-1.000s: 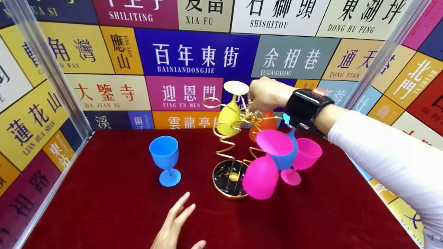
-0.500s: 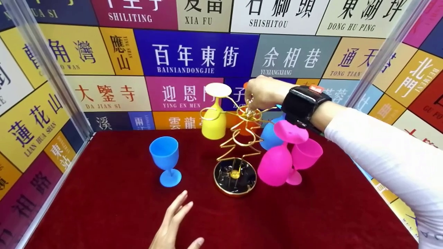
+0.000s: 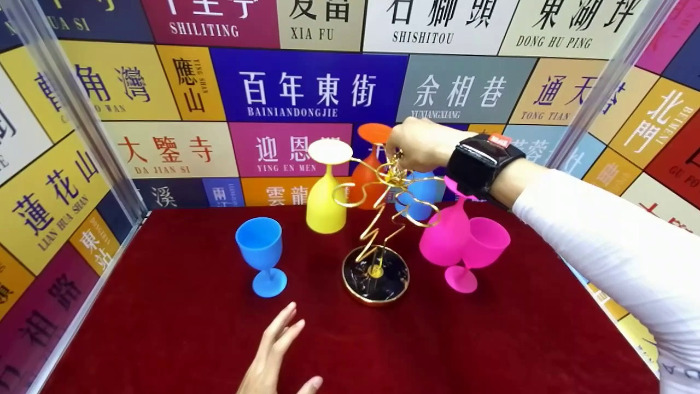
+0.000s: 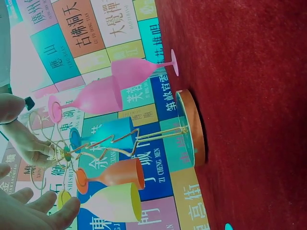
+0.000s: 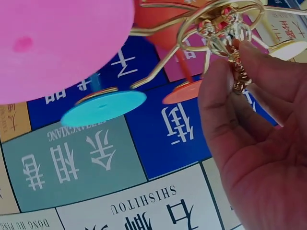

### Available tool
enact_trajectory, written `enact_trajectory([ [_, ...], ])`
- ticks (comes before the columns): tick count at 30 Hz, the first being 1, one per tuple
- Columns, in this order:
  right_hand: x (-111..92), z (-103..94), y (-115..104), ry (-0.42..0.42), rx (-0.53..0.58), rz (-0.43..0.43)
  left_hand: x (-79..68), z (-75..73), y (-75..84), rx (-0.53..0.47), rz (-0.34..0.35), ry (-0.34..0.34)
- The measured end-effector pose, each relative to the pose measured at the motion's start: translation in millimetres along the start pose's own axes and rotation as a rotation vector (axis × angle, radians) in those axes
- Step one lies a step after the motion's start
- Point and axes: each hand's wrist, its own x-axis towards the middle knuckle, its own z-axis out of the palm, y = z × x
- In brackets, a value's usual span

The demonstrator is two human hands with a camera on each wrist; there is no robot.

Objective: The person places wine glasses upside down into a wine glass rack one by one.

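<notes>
My right hand (image 3: 418,145) pinches the gold knob (image 5: 238,72) at the top of a gold wire goblet rack (image 3: 394,178) with a round black base (image 3: 376,282). Upside down on its arms hang a yellow goblet (image 3: 326,205), an orange goblet (image 3: 365,178), a blue goblet (image 3: 418,197) and a pink goblet (image 3: 444,235). Two wire loops at the front hold nothing. Low in the head view, my left hand (image 3: 273,350) hovers apart from the rack with its fingers extended.
A second blue goblet (image 3: 260,243) stands upright on the dark red cloth (image 3: 180,328), left of the rack. Another pink goblet (image 3: 484,246) stands upright at the right, partly behind the hanging pink one. Panels printed with place names (image 3: 309,85) wall in the table.
The top of the rack has turned, carrying its hanging goblets round: yellow moved left and nearer, orange came out left from behind, pink swung right and back. The left hand barely moved.
</notes>
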Motion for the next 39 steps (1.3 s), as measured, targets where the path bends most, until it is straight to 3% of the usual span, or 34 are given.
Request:
enact_trajectory([
  [19, 0.9, 12.9, 4.5, 0.039, -0.018, -0.032, -2.4, -3.0, 10.0, 0.068, -0.125, -0.069],
  [31, -13.1, 12.4, 5.4, 0.055, 0.045, 0.012, -2.5, 0.1, 7.3, 0.043, -0.096, -0.064],
  [36, -34.7, 11.0, 3.0, 0.214, 0.162, -0.014, 0.0, 0.1, 9.8, 0.04, -0.11, -0.078],
  [39, -53.2, 14.3, 2.5, 0.424, 0.283, -0.075, 1.2, 0.4, 12.3, 0.044, -0.133, -0.095],
])
